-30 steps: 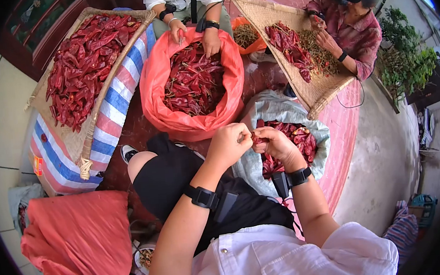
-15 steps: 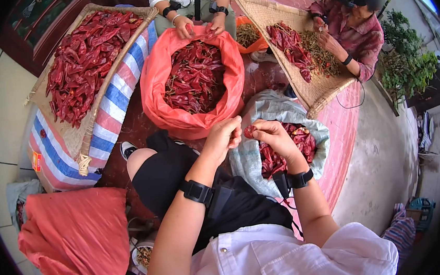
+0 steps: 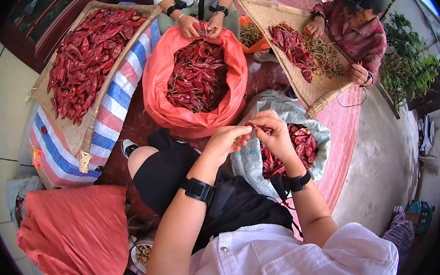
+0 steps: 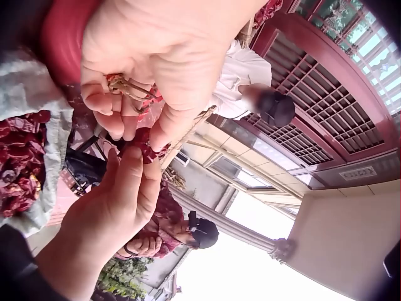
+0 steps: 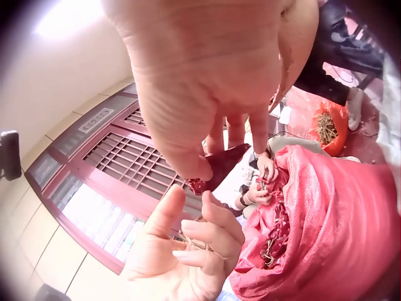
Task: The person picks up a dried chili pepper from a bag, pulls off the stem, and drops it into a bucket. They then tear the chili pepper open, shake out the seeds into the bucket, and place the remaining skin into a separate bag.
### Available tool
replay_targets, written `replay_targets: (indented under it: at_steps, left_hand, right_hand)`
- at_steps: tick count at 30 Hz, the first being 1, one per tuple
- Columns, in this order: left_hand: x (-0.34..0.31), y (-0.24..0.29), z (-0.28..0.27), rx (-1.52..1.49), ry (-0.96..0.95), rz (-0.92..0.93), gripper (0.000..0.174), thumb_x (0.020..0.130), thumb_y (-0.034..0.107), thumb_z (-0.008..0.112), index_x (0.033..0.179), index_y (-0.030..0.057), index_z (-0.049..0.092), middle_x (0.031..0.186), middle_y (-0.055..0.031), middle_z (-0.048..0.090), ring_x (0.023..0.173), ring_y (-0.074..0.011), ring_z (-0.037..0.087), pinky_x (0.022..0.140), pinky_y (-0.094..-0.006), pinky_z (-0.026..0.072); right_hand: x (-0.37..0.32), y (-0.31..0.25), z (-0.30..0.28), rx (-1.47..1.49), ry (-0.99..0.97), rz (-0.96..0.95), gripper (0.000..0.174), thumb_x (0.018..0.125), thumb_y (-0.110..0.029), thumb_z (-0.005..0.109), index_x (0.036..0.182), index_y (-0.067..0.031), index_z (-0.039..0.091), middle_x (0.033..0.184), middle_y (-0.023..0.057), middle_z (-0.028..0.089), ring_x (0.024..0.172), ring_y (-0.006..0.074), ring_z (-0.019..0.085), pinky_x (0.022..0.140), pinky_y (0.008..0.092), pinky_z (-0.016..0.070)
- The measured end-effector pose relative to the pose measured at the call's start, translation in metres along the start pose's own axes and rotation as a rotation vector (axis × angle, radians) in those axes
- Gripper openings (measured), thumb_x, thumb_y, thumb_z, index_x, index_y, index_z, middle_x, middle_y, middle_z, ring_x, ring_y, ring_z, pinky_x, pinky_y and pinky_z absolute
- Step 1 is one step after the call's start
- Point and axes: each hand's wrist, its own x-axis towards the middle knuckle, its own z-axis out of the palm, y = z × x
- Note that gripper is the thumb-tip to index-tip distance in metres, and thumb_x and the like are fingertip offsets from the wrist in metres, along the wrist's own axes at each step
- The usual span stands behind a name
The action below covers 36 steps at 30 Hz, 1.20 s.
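Observation:
In the head view my right hand [image 3: 276, 132] pinches a dried red chili [image 5: 227, 167] between thumb and fingers. My left hand [image 3: 228, 143] comes up beside it, thumb tip and forefinger close to the chili's end. Thin brown chili stems [image 4: 133, 89] lie in the curled fingers of my left hand, also visible in the right wrist view. Both hands are raised over my lap, beside a pale grey-green sack [image 3: 248, 161] of dried chilies [image 3: 300, 149].
A red sack [image 3: 156, 101] of stemmed chilies stands ahead, with a person's hands [image 3: 215, 25] at its far rim. Left, a woven tray [image 3: 86, 138] bears chilies. At right another person [image 3: 357, 36] works at a woven tray [image 3: 313, 98]. A red cloth [image 3: 77, 239] lies near left.
My left hand has moved back to the chili in my right hand, after being apart half a second ago. The person at right has spread their hands, one now near the tray's edge.

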Motion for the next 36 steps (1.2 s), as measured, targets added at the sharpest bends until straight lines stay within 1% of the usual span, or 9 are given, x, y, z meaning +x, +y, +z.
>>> replay_targets:
  at_steps: [9, 15, 17, 19, 22, 24, 25, 28, 36]
  left_hand:
    - [0.009, -0.007, -0.008, -0.097, 0.033, -0.040, 0.016, 0.079, 0.023, 0.058, 0.083, 0.0070, 0.060, 0.075, -0.0009, 0.060, 0.063, -0.0075, 0.053, 0.055, -0.0193, 0.0392]
    - [0.013, -0.012, -0.010, -0.097, 0.079, -0.011, 0.012, 0.076, 0.019, 0.058, 0.077, 0.0067, 0.059, 0.070, -0.0012, 0.058, 0.059, -0.0068, 0.051, 0.052, -0.0193, 0.0381]
    - [0.015, -0.013, -0.010, -0.131, 0.139, 0.009, 0.016, 0.072, 0.019, 0.060, 0.069, 0.0035, 0.059, 0.064, -0.0023, 0.057, 0.050, -0.0066, 0.049, 0.042, -0.0190, 0.0347]
    - [0.019, -0.016, -0.015, -0.096, 0.132, 0.006, 0.014, 0.072, 0.017, 0.059, 0.070, 0.0036, 0.058, 0.064, -0.0023, 0.056, 0.052, -0.0067, 0.049, 0.046, -0.0191, 0.0356]
    - [0.022, -0.019, -0.020, -0.041, 0.113, 0.020, 0.012, 0.074, 0.015, 0.059, 0.073, 0.0031, 0.058, 0.065, -0.0029, 0.056, 0.055, -0.0069, 0.050, 0.049, -0.0192, 0.0364]
    - [0.020, -0.018, -0.016, -0.024, 0.100, 0.033, 0.012, 0.074, 0.014, 0.059, 0.073, 0.0024, 0.058, 0.066, -0.0035, 0.057, 0.055, -0.0070, 0.050, 0.049, -0.0192, 0.0362]
    - [0.016, -0.015, -0.012, -0.067, 0.110, 0.069, 0.013, 0.072, 0.015, 0.060, 0.069, 0.0027, 0.059, 0.063, -0.0028, 0.056, 0.051, -0.0066, 0.048, 0.045, -0.0188, 0.0339]
    - [0.015, -0.014, -0.011, -0.089, 0.103, 0.096, 0.014, 0.071, 0.016, 0.062, 0.066, 0.0027, 0.061, 0.060, -0.0020, 0.057, 0.047, -0.0062, 0.047, 0.041, -0.0185, 0.0317]
    - [0.012, -0.011, -0.007, -0.098, 0.127, 0.051, 0.016, 0.072, 0.019, 0.062, 0.066, 0.0040, 0.061, 0.061, -0.0019, 0.058, 0.048, -0.0061, 0.048, 0.041, -0.0185, 0.0322]
  right_hand:
    - [0.003, -0.005, 0.007, -0.212, 0.004, -0.120, 0.025, 0.060, 0.007, 0.060, 0.083, -0.0033, 0.064, 0.084, 0.0066, 0.059, 0.081, 0.0235, 0.054, 0.071, 0.0313, 0.0442]
    - [0.003, -0.010, 0.012, -0.300, -0.029, -0.197, 0.025, 0.060, 0.006, 0.061, 0.083, -0.0030, 0.064, 0.084, 0.0065, 0.059, 0.080, 0.0243, 0.053, 0.070, 0.0321, 0.0445]
    - [0.004, -0.013, 0.013, -0.328, -0.052, -0.220, 0.025, 0.060, 0.006, 0.061, 0.084, -0.0029, 0.064, 0.084, 0.0069, 0.059, 0.079, 0.0243, 0.054, 0.070, 0.0320, 0.0448]
    - [0.004, -0.015, 0.014, -0.355, -0.075, -0.244, 0.025, 0.060, 0.006, 0.061, 0.084, -0.0028, 0.064, 0.084, 0.0073, 0.059, 0.078, 0.0243, 0.054, 0.069, 0.0318, 0.0450]
    - [0.005, -0.016, 0.016, -0.350, -0.090, -0.239, 0.024, 0.061, 0.007, 0.061, 0.083, -0.0024, 0.064, 0.083, 0.0086, 0.058, 0.077, 0.0246, 0.054, 0.068, 0.0315, 0.0455]
    - [0.004, -0.009, 0.017, -0.286, -0.018, -0.144, 0.022, 0.063, 0.007, 0.061, 0.083, -0.0013, 0.064, 0.083, 0.0093, 0.059, 0.077, 0.0231, 0.055, 0.068, 0.0300, 0.0459]
    - [0.003, -0.006, 0.017, -0.288, -0.017, -0.145, 0.022, 0.063, 0.007, 0.061, 0.083, -0.0013, 0.064, 0.083, 0.0093, 0.059, 0.077, 0.0231, 0.055, 0.068, 0.0300, 0.0459]
    - [-0.001, 0.002, 0.017, -0.049, 0.030, 0.040, 0.018, 0.069, 0.006, 0.062, 0.086, -0.0002, 0.064, 0.085, 0.0094, 0.061, 0.077, 0.0194, 0.058, 0.069, 0.0264, 0.0456]
    - [-0.004, 0.000, 0.016, -0.065, 0.017, 0.019, 0.019, 0.067, 0.007, 0.061, 0.085, -0.0007, 0.064, 0.083, 0.0096, 0.061, 0.079, 0.0219, 0.058, 0.070, 0.0287, 0.0456]
